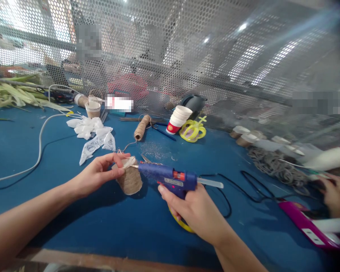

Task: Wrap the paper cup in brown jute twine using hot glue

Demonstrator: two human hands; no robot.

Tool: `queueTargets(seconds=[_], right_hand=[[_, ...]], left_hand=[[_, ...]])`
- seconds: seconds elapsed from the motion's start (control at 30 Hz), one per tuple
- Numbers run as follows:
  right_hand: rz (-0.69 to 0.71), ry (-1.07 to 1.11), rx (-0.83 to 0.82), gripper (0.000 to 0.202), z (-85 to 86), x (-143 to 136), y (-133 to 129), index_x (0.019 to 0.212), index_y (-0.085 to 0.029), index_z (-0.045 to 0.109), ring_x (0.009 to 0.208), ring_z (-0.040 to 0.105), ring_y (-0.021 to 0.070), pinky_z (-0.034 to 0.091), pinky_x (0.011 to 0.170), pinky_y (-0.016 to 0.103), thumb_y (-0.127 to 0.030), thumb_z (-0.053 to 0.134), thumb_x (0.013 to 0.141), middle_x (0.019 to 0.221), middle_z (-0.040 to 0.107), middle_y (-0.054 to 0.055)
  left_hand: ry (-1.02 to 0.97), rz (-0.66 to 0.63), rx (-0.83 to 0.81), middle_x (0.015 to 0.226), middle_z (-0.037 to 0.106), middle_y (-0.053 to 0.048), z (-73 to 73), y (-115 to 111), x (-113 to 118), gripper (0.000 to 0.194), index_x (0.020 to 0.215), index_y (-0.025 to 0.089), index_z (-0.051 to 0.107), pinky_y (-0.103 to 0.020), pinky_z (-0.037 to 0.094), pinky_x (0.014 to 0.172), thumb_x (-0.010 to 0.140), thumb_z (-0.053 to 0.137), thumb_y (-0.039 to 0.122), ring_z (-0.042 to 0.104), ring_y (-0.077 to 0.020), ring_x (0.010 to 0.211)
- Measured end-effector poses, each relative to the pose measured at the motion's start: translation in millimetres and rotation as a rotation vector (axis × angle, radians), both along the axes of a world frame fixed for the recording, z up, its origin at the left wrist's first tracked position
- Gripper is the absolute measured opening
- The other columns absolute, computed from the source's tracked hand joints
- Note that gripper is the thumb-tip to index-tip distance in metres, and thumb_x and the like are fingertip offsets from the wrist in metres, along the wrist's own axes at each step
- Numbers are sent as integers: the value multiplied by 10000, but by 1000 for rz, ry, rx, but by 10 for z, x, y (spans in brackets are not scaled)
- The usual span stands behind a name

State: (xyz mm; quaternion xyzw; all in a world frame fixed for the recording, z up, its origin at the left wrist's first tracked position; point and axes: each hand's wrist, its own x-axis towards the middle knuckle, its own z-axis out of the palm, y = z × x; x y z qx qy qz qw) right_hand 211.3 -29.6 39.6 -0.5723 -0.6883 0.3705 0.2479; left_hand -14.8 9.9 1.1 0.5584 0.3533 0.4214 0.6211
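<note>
My left hand (104, 172) pinches the rim of a small cup (132, 181) wrapped in brown twine, which is tilted above the blue table. In my right hand (189, 207) is a blue glue gun (164, 176) with a clear glue stick out of its back and a small red light on its side. The gun's metal tip points left and meets the cup's pale rim, close to my left fingertips. From the cup a strand of twine runs up to a twine spool (142, 128). Scissors with a yellow handle (184, 225) lie partly hidden beneath my right hand and the gun.
Crumpled white plastic (98, 132) lies left of the spool. Stacked paper cups (179, 119) and a yellow crown-shaped piece (192, 130) stand at the back. Grey cord (277, 166), a magenta power strip (303, 223) and another person's hand (337, 192) are right. Cables cross the blue table (82, 234).
</note>
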Motion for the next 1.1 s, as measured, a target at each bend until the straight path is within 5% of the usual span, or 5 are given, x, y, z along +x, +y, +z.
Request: queueTargets(seconds=[0.6,0.77,0.87,1.1], right_hand=[[-41,114,-67,237,-36,52,200,644,-161,538,358,433,79,378,425,219,-360,524,771,396,459,-55],[-194,324,-77,191,-57,233,477,734,-147,565,429,478,77,385,433,203,-327,613,697,493,529,-38],[-333,250,-7,175,-111,350,716,700,-151,575,528,543,93,429,467,199,-315,633,681,613,592,6],[-405,-11,22,271,-385,451,1113,564,-161,514,348,477,80,401,376,205,-341,573,758,419,509,-14]], left_hand=[[52,-1,53,1243,554,-90,-22,9,-9,181,688,166,543,-374,282,1003,747,631,313,359,-251,1279],[76,3,64,1239,557,-108,-9,15,-20,204,686,171,537,-394,262,1012,726,644,340,324,-278,1301],[96,-19,108,1258,546,-107,-8,20,-39,195,689,175,528,-403,232,1029,744,626,335,311,-277,1309],[150,-49,210,1326,481,-103,22,17,-78,168,699,173,530,-399,189,1056,774,599,307,254,-241,1343]])
